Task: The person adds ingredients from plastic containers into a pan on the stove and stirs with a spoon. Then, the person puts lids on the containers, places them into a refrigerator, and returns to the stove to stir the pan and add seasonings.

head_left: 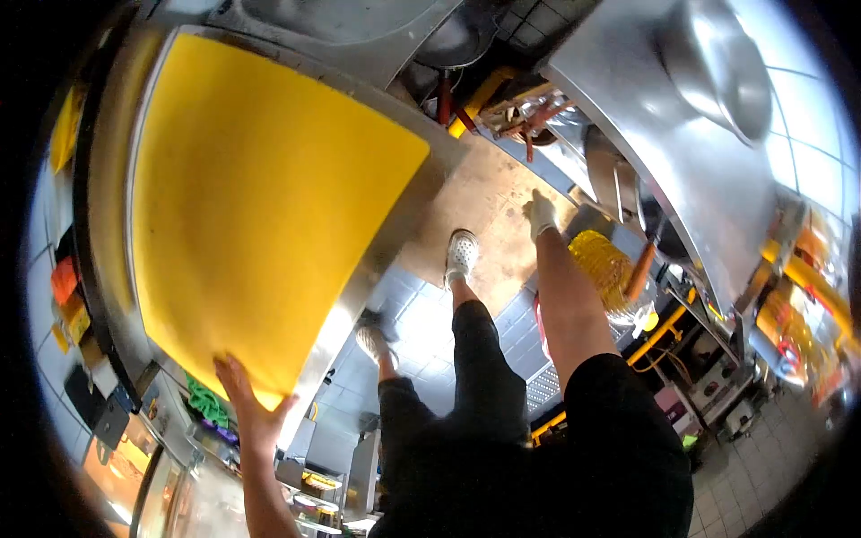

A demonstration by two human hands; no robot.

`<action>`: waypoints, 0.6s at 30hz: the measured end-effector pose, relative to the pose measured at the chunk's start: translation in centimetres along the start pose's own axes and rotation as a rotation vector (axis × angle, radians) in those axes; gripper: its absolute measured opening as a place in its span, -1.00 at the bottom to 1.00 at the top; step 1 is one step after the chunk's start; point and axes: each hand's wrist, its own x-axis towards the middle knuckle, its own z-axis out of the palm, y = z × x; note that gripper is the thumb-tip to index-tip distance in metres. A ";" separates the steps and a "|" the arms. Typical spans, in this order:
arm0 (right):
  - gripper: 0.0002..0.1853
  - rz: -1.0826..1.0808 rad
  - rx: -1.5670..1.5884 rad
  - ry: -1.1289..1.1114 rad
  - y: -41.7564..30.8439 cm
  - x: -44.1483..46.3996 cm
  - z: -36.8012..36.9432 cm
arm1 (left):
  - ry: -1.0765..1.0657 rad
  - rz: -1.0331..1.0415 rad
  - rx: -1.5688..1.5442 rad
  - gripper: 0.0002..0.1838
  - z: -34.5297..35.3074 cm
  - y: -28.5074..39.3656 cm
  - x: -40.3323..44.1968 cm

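So, the big yellow board (pixel 260 206) is lying flat on a steel counter (pixel 345 309) to the person's left, below what looks like a steel basin (pixel 336 16). Their left hand (pixel 254 402) is at the board's near end — fingers laid over the yellow surface, thumb spread out by the corner. Can't tell if it's actually gripping the edge or just resting there.

The right hand (pixel 541 217) is well away from the board, reaching out above the brown floor covering (pixel 480 193). It looks pale and it's pretty small in view, so whether it's clenched or holding anything, can't tell. Just beside that forearm there's a clear container of yellow liquid (pixel 599 264) — with an orange-brown handle (pixel 642 271) in front of it. A shiny steel bowl (pixel 717 67) sits on the other steel counter (pixel 628 85), over on the right.
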 end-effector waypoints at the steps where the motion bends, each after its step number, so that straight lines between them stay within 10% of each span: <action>1: -0.71 -0.027 -0.030 0.044 -1.2 2.2 0.6 | 0.004 0.019 0.014 0.51 -0.1 0.2 0.1; 18: -0.61 -0.088 0.219 0.375 -10.9 9.1 4.6 | -0.053 -0.064 -0.077 0.55 0.4 -0.6 0.8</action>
